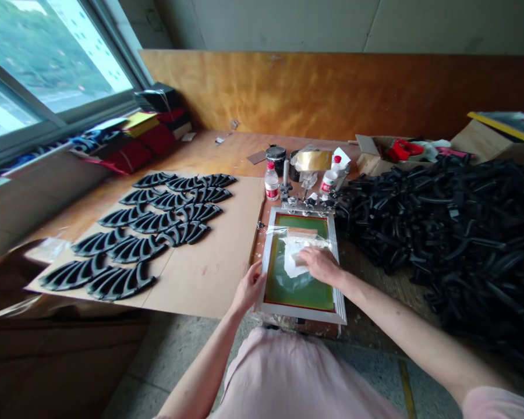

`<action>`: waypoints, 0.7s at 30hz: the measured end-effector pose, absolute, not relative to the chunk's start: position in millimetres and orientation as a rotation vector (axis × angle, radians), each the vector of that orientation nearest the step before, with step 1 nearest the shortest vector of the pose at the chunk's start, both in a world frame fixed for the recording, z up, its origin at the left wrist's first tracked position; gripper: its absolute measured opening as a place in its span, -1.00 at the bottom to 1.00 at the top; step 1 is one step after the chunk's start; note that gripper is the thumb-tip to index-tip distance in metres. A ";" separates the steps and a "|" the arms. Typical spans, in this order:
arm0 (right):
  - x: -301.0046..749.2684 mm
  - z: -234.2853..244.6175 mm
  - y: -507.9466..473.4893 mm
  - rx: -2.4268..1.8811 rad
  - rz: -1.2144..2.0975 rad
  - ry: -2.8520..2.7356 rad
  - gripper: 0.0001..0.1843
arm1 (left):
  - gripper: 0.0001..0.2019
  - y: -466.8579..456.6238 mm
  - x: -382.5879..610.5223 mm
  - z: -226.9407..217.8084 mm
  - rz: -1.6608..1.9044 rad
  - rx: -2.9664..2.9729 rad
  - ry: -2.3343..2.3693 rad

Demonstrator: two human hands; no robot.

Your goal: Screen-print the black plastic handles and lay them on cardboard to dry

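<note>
Clutching a white sheet (290, 262) in the right hand (319, 265), fingers bunched, right down on the framed green screen (303, 294)! Out between eight and nine o'clock, touching the metal rim (269, 241) with the left hand (250, 284), half curled; can't tell whether gripping. Look to twelve, past the clamps (308, 203): at eleven, a red-capped bottle (271, 183); at one, a second bottle (327, 181). Swing towards ten for rows of black fan-shaped parts (137, 247) on cardboard (201, 279). Then over to between two and three: a great heap of black parts (419, 209) on the counter (227, 145), just before an open carton (367, 152).
</note>
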State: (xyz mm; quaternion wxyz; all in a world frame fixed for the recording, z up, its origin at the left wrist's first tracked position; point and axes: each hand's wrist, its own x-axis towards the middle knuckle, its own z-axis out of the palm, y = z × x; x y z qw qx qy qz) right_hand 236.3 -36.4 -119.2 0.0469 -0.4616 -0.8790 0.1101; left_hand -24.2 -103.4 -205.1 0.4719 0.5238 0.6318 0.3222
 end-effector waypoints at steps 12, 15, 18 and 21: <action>243.0 -133.8 -52.8 -1.218 0.358 -2.549 -0.59 | -0.38 -102.8 -23.8 -210.5 0.851 1.218 1.527; 251.1 -136.8 -69.6 -1.154 0.406 -2.612 -0.55 | -0.37 -103.2 -23.0 -209.4 0.869 1.195 1.517; 252.0 -121.8 -61.3 -1.214 0.451 -2.612 -0.71 | -0.36 -103.6 -22.4 -203.8 0.877 1.170 1.515; 237.1 -99.6 -28.0 -1.400 0.396 -2.435 -0.64 | -0.32 -103.7 -22.7 -187.0 0.883 1.112 1.461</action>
